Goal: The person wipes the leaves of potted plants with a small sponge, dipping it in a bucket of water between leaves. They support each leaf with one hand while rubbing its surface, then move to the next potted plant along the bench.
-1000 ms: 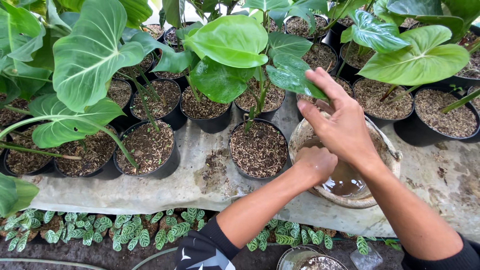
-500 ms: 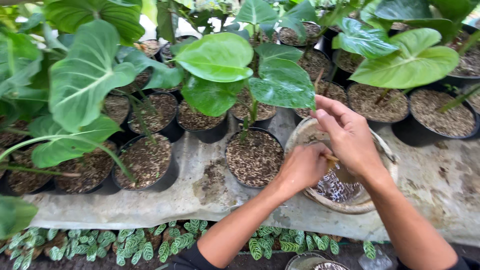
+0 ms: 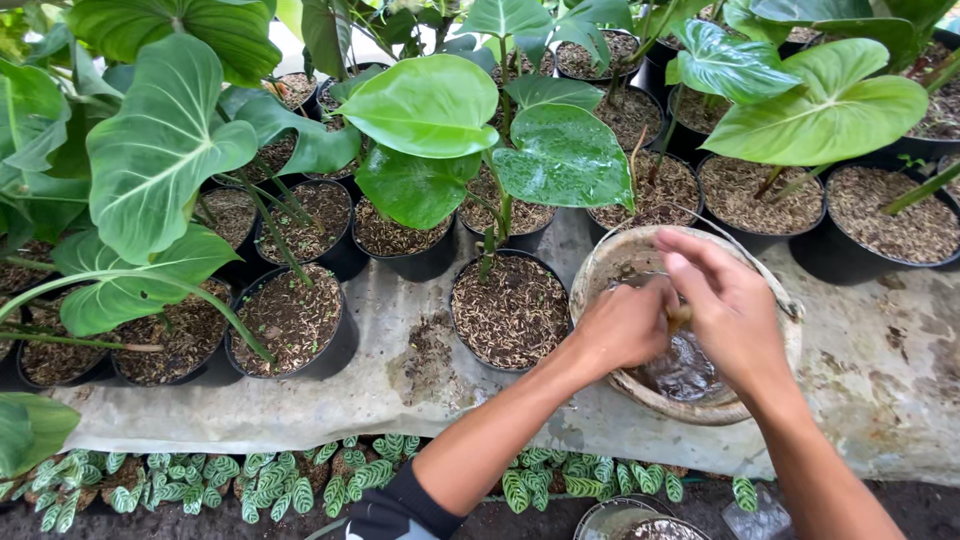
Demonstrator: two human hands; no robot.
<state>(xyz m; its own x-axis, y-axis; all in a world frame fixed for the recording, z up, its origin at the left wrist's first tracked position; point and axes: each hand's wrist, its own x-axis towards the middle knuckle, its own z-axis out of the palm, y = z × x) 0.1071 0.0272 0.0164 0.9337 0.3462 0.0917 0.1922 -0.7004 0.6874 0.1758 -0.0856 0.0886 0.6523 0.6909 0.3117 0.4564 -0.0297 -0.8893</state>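
My left hand (image 3: pixel 622 326) is closed in a fist over a dirty white bowl (image 3: pixel 600 272) with dark water (image 3: pixel 686 372) in the bottom. A small brown piece (image 3: pixel 680 318) sticks out of the fist on its right side. My right hand (image 3: pixel 728 306) hovers just right of it over the bowl, fingers curved and slightly blurred, its thumb side meeting the brown piece. Whether it grips the piece is hidden. The bowl sits on a stained grey sheet (image 3: pixel 880 370).
A black pot of soil (image 3: pixel 510 310) stands just left of the bowl. More black pots with large green leaves (image 3: pixel 160 150) fill the back and left. Small striped-leaf plants (image 3: pixel 290 490) line the near edge below the sheet. A round container (image 3: pixel 625 520) sits at the bottom.
My right hand, spread above the bowl a second ago, has come down beside my left fist. Both hands now sit lower in the bowl, close together.
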